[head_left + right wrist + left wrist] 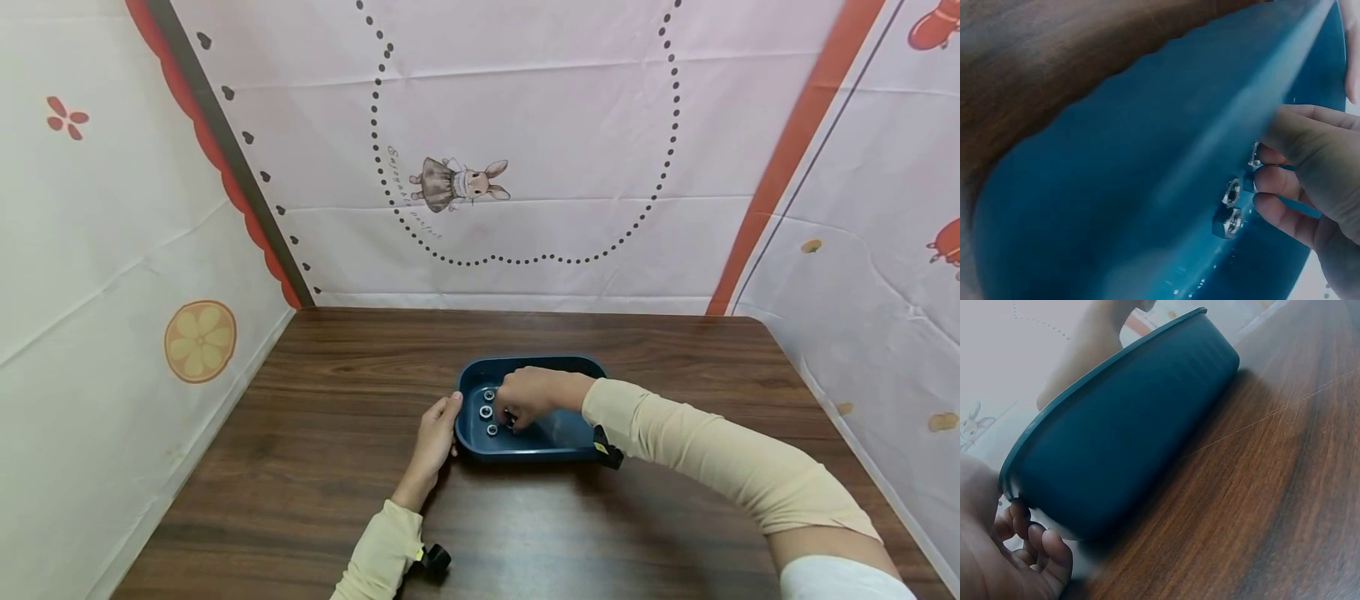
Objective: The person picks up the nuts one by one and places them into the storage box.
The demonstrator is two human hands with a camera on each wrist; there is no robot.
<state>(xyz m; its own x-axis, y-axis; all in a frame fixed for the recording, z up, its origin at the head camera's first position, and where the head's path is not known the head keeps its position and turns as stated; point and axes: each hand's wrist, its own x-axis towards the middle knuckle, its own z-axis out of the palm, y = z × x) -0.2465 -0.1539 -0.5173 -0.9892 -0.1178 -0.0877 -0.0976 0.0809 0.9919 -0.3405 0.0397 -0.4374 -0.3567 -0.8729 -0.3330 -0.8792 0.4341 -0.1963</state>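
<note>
A dark blue plastic tray (pixel 517 455) stands on the wooden table. My left hand (pixel 437 433) grips its left end, thumb over the rim and fingers curled below it, as the left wrist view also shows. Inside the tray my right hand (pixel 531 395) reaches down with curled fingers. In the right wrist view its fingertips are at a metal hex nut (pixel 1254 156), partly hidden by them. Close to these fingers lie another hex nut (pixel 1232 192) and a thicker one (pixel 1227 223). The head view shows several nuts (pixel 486 412) between the right hand and the tray's left wall.
The brown wood-grain table (pixel 337 400) extends around the tray. A printed cloth (pixel 525 125) with a rabbit drawing hangs behind it, and more patterned cloth lines both sides. Small black cameras (pixel 435 560) are strapped to both wrists over beige sleeves.
</note>
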